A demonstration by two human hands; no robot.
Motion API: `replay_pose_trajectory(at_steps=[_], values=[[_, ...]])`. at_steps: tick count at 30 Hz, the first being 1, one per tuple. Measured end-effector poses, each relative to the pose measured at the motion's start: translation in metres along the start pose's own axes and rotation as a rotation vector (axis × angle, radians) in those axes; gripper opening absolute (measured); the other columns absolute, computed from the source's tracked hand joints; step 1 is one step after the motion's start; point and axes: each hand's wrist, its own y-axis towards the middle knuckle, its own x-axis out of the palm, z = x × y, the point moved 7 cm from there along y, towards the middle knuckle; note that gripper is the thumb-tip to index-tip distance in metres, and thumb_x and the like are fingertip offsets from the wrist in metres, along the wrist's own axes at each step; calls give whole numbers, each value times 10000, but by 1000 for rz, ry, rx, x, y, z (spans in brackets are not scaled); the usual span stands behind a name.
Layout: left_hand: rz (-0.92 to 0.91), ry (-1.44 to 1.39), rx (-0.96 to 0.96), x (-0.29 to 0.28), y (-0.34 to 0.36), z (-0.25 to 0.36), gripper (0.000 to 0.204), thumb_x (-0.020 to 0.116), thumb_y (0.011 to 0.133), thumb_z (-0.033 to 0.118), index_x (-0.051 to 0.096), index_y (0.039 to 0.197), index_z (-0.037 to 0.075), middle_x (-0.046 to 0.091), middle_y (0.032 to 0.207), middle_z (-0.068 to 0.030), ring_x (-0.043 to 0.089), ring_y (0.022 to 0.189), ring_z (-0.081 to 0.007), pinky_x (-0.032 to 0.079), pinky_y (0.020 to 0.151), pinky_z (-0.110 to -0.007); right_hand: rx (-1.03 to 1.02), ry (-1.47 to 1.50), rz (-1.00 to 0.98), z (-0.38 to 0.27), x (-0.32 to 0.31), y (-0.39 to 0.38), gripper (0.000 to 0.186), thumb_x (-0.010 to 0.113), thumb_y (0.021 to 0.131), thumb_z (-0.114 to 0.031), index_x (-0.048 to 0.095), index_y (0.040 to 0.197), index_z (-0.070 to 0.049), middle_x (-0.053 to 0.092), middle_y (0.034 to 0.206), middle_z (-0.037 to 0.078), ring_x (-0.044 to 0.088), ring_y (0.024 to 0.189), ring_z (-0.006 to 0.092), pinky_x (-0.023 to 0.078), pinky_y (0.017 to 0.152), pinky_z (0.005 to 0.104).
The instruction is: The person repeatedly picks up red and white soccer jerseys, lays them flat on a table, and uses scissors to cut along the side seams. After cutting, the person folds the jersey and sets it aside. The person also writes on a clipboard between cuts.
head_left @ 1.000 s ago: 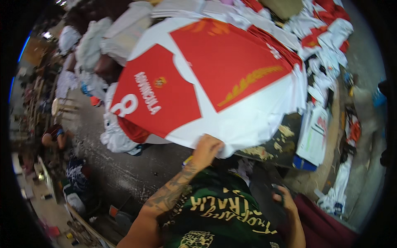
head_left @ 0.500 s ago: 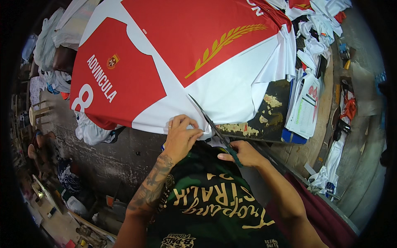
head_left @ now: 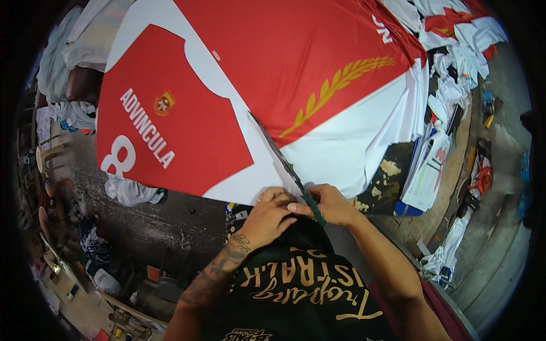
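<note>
A large printed cloth sheet (head_left: 318, 159), red and white with a gold wheat-ear motif, lies spread in front of me. On its left part is a red jersey panel (head_left: 187, 148) with white lettering and a small crest. My right hand (head_left: 333, 206) is closed round the dark green handles of a pair of long scissors (head_left: 281, 159). Their blades lie along the white strip between the panel and the larger red area, tips pointing away and left. My left hand (head_left: 270, 215) pinches the near white edge of the cloth, close beside the scissor handles.
The dark, worn table (head_left: 170, 216) shows at the left. Papers (head_left: 429, 173) and a blue folder lie right of the cloth. White and red cloth scraps (head_left: 455, 85) are heaped at the far right. Plastic bags (head_left: 94, 45) stand far left, and a person (head_left: 51, 196) is at the left edge.
The scissors have advanced away and left along the white strip. My left hand has shifted right and nearer me, beside the right hand. The cloth appears lower and farther right in view.
</note>
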Motion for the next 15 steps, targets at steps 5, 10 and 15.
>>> replay_pose_trajectory(at_steps=[5,10,15], values=[[-178,-30,67,0,2,-9,319,784,925,219,724,1212,93,659,1301,-85,489,1336,-328,388,1171,-457,-3,-10,11,-43,-3,26,708,859,800,-657,718,904,29,687,760,90,661,729,193,529,690,351],[-323,-157,122,-8,13,-20,312,730,986,280,706,1226,83,649,1311,-107,536,1355,-313,393,1185,-454,-34,-161,25,-85,-12,60,684,856,827,-626,707,884,38,663,728,71,632,676,165,506,642,345],[-511,-380,-60,-22,30,-37,328,678,1024,282,703,1237,34,696,1265,-137,636,1256,-311,492,1093,-434,-51,-155,89,-127,-20,86,662,860,817,-635,701,818,7,637,693,62,621,672,164,488,633,355]])
